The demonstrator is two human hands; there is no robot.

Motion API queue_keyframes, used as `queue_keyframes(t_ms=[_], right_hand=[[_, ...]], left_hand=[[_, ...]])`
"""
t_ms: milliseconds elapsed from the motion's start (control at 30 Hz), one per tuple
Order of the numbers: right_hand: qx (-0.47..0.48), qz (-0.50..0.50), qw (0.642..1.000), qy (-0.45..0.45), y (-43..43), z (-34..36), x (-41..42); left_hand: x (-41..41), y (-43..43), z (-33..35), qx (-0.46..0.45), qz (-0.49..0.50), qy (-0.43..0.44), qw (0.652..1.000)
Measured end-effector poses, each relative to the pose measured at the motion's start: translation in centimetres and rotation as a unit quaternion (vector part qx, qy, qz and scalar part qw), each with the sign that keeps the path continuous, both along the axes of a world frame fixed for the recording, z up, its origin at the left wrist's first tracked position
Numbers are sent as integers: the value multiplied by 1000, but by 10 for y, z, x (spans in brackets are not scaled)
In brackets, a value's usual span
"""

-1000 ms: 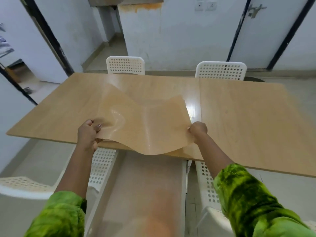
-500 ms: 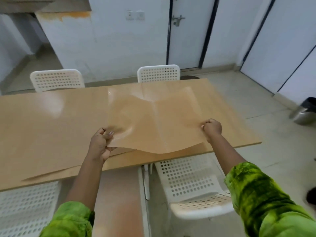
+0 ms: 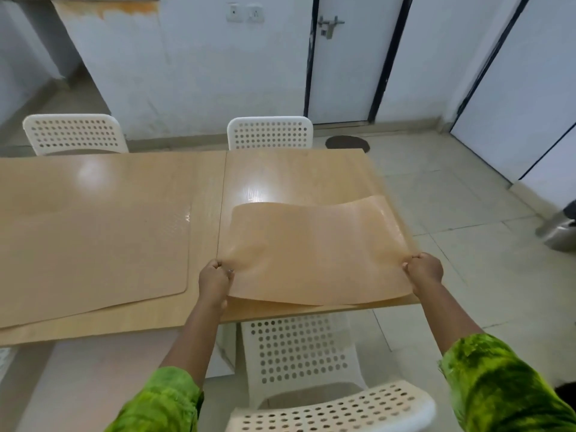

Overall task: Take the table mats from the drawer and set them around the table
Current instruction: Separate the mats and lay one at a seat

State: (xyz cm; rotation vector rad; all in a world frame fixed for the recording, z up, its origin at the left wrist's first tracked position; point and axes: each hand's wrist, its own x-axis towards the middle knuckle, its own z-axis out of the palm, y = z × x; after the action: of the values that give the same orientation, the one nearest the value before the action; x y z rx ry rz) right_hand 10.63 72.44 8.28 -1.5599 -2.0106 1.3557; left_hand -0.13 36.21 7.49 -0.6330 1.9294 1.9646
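A thin tan table mat (image 3: 311,247) droops over the near right corner of the wooden table (image 3: 296,173), its far edge resting on the top and its near edge lifted. My left hand (image 3: 215,280) pinches its near left corner. My right hand (image 3: 424,271) pinches its near right corner, just past the table's right edge. A second mat of the same colour (image 3: 93,254) lies flat on the left half of the table, near the front edge.
A white perforated chair (image 3: 311,369) stands tucked in right below my hands. Two more white chairs (image 3: 269,132) (image 3: 73,134) face me across the table. Tiled floor opens to the right, with a metal bin (image 3: 561,226) at the far right.
My view and both hands have shifted right along the table. The mat has come down from mid-air onto the right end. A second mat now shows flat at the left.
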Motion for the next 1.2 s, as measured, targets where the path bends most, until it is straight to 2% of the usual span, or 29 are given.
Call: queue_keyframes(t_ms=[133, 233, 367, 500, 733, 1000, 1067, 1133, 1200], right_hand=[[2, 20, 1000, -21, 25, -10, 0], [11, 49, 997, -52, 36, -15, -2], [15, 79, 993, -88, 46, -24, -1], [33, 92, 990, -105, 50, -31, -3], [90, 90, 977, -173, 49, -37, -7], [108, 87, 969, -203, 45, -37, -10], [120, 88, 964, -220, 40, -35, -11], [154, 114, 950, -246, 32, -34, -14], [193, 186, 928, -259, 18, -34, -20]], left_hand=[[9, 20, -13, -144, -22, 11, 989], [19, 34, -10, -270, -51, 1, 961], [25, 43, -13, -356, -87, 44, 929], [27, 48, -15, -437, -123, 48, 890], [33, 56, -16, -514, -142, 20, 846], [33, 58, -17, -541, -149, 9, 827], [33, 58, -15, -568, -155, 6, 808], [31, 58, -13, -599, -168, 22, 783], [24, 63, -13, -600, -209, 85, 767]])
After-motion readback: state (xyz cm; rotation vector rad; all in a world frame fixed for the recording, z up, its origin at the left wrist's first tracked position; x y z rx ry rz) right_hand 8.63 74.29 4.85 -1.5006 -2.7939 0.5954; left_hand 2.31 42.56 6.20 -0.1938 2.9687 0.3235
